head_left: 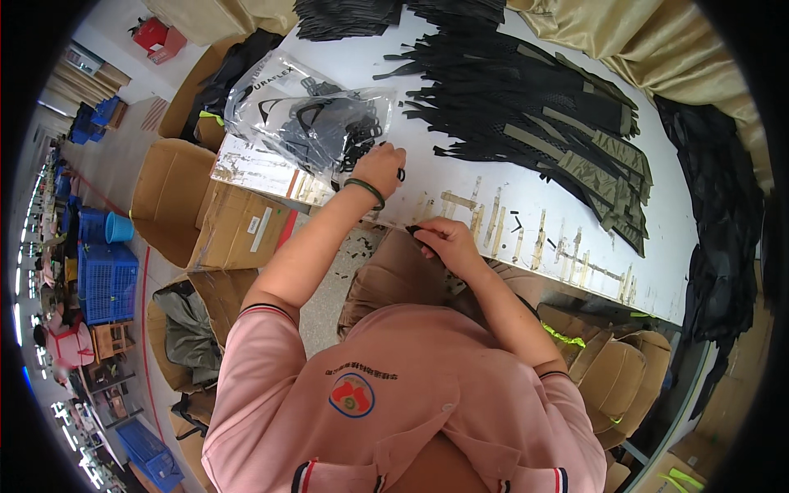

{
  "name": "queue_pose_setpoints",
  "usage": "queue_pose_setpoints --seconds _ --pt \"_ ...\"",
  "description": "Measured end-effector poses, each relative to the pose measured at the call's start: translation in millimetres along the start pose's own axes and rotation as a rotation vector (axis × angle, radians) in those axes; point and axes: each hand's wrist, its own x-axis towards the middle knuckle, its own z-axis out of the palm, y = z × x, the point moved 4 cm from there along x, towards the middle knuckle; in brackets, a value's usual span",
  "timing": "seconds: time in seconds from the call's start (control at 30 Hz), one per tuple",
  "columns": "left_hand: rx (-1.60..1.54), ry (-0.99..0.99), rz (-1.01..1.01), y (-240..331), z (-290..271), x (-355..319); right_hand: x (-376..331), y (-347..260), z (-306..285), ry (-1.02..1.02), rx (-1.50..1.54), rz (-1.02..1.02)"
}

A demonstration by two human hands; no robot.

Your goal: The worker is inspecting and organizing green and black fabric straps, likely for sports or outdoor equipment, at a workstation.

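Observation:
My left hand (pixel 380 174) is on the white table by the mouth of a clear plastic bag (pixel 246 103). Its fingers are curled, and a small black plastic piece (pixel 401 174), seemingly a buckle, shows at their edge. Black plastic buckles (pixel 362 135) fill the bag and spill out beside that hand. At the near table edge, the fingers of my right hand (pixel 450 245) are pinched on a small black piece (pixel 415 231); its exact kind is hidden. Long black mesh straps (pixel 501 99) with olive strips (pixel 604 177) lie in a heap farther right.
Taped marks (pixel 493 218) run along the front of the white table (pixel 411 177). More black stacks (pixel 349 16) lie at its far side. Open cardboard boxes (pixel 238 226) stand at the left, and others (pixel 629 374) at the lower right. Gold curtains (pixel 657 41) border the far right.

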Motion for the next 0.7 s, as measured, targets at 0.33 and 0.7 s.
queue_pose_setpoints --seconds 0.33,0.7 --pt "-2.074 -0.358 -0.666 65 15 -65 -14 -18 -33 0.140 0.197 -0.109" --pt "-2.294 -0.479 -0.768 80 38 -80 -18 -22 -28 -0.089 0.189 -0.058"
